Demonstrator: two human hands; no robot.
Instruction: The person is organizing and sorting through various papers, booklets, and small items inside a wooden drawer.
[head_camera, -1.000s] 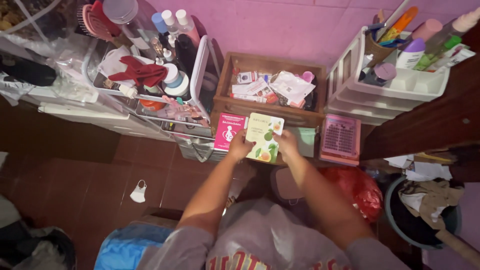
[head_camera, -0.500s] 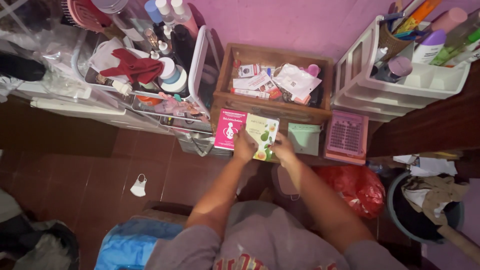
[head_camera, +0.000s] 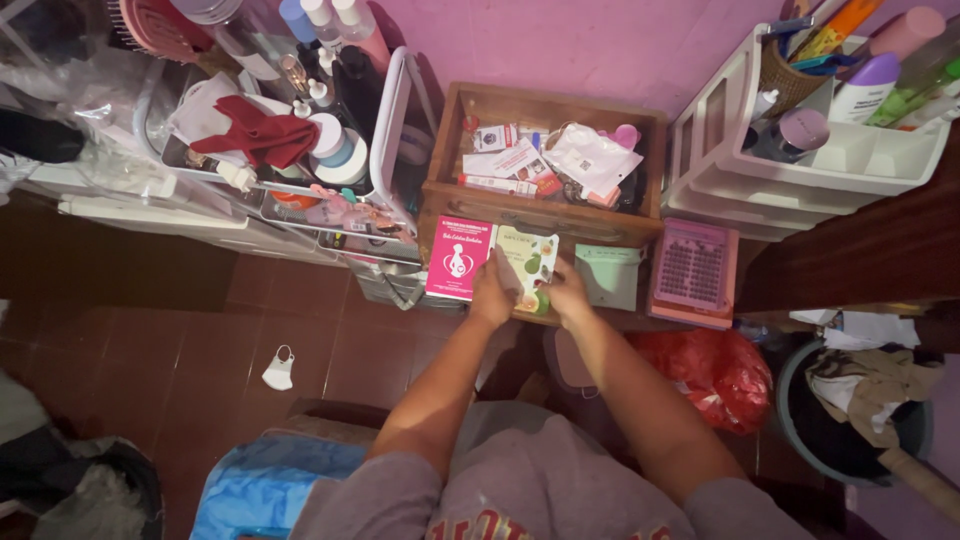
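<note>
A pale yellow-green packet (head_camera: 531, 262) printed with fruit lies on a low wooden surface in front of an open wooden drawer (head_camera: 548, 210). My left hand (head_camera: 491, 297) grips its left edge and my right hand (head_camera: 567, 292) grips its right edge, both pressing it down flat. A pink packet (head_camera: 459, 258) lies right beside it on the left, and a pale green packet (head_camera: 610, 276) lies to its right. The lower part of the fruit packet is hidden under my fingers.
The drawer holds several small packets and sachets. A pink perforated box (head_camera: 693, 270) lies at the right, under a white plastic drawer unit (head_camera: 800, 170) holding bottles. A white rack (head_camera: 300, 160) with bottles and a red cloth stands left. A red bag (head_camera: 715, 375), a bucket (head_camera: 860, 400) and a face mask (head_camera: 279, 368) are on the floor.
The fruit packet went from held up and facing me to laid down flat between the pink and green packets. Both hands lowered with it.
</note>
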